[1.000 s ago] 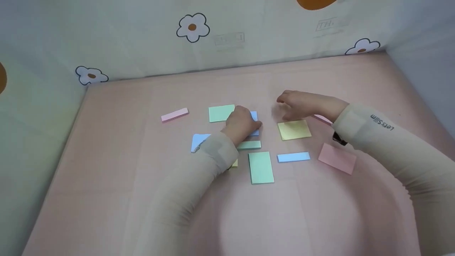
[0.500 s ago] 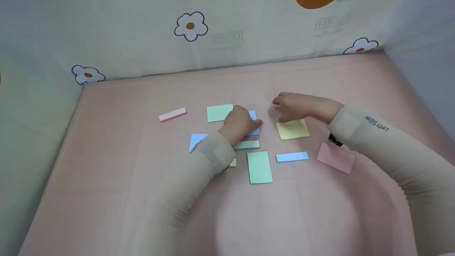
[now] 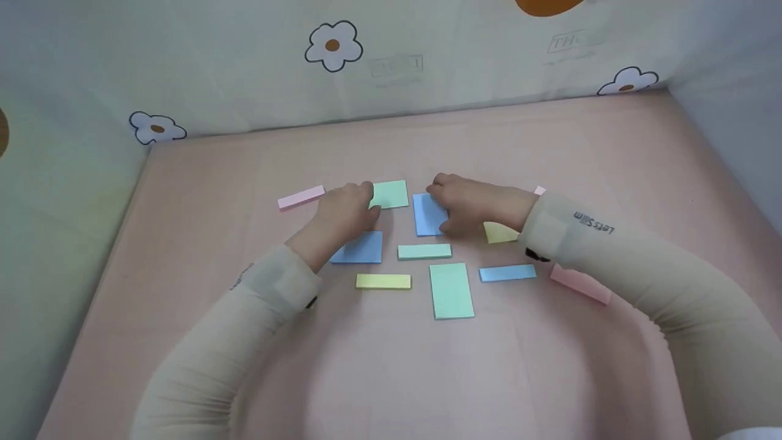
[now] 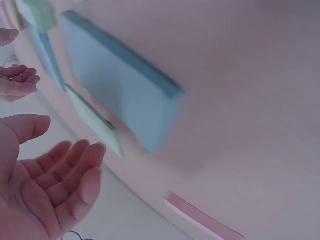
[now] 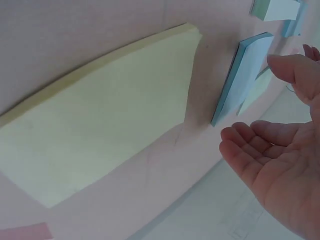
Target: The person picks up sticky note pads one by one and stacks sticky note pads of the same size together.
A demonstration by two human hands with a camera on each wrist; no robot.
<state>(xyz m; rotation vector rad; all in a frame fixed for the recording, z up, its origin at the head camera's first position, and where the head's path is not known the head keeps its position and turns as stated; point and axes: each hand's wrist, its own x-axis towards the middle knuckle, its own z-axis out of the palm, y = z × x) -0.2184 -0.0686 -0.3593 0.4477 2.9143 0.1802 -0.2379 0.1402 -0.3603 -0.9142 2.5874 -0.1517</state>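
In the head view my left hand (image 3: 343,211) hovers beside the back green sticky note pad (image 3: 390,194), its wrist over the left blue pad (image 3: 363,249). Its fingers (image 4: 75,165) are loosely bent with nothing between them in the left wrist view. My right hand (image 3: 473,200) is at the right side of the upright blue pad (image 3: 429,215), thumb and fingertips near its edge. The right wrist view shows that hand's fingers (image 5: 245,150) relaxed and holding nothing. Under the right wrist lies a yellow pad (image 3: 501,233), partly hidden in the head view.
Narrow pads in green (image 3: 424,251), yellow (image 3: 383,281), blue (image 3: 507,273) and pink (image 3: 301,198) lie around the hands. A larger green pad (image 3: 452,291) sits in front. The right sleeve partly covers a pink pad (image 3: 580,285). A flower-print curtain (image 3: 244,67) stands behind the table.
My left hand has left the upright blue pad and moved left, uncovering the narrow green and yellow pads. My right hand has moved left from above the yellow pad to that blue pad.
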